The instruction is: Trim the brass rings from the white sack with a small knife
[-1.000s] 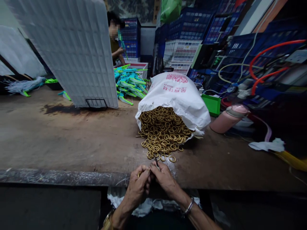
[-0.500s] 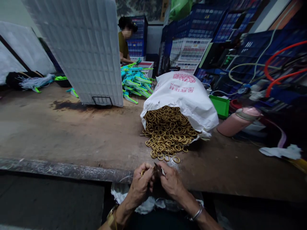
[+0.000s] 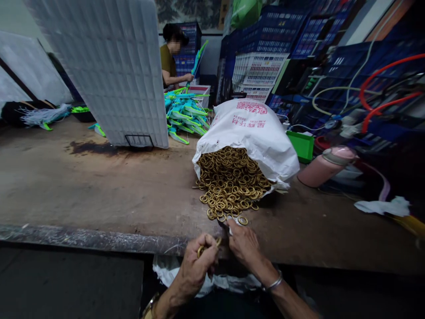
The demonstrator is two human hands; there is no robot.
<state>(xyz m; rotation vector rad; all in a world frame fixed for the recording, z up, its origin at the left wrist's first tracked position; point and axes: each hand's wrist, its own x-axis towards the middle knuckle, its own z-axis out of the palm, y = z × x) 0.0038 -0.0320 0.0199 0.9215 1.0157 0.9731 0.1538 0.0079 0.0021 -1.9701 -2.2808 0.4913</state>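
Observation:
My left hand (image 3: 199,261) is closed around brass-coloured rings (image 3: 201,250) just off the table's front edge, with one ring standing out between the fingertips. My right hand (image 3: 244,243) holds a small dark blade (image 3: 223,225), its tip by the nearest loose rings. Behind them a heap of rings (image 3: 229,195) spills onto the table from the mouth of a white sack (image 3: 252,128) with red print.
A tall pale ribbed panel (image 3: 109,75) stands on the table (image 3: 99,190). Behind it lie green and blue toy bows (image 3: 187,113), where a person (image 3: 169,62) lifts one. At right are a green tray (image 3: 300,146), pink bottle (image 3: 327,166) and hoses.
My right hand has moved forward with the blade, away from my left hand, toward the nearest loose rings. The person behind has raised a bow. The view has shifted slightly.

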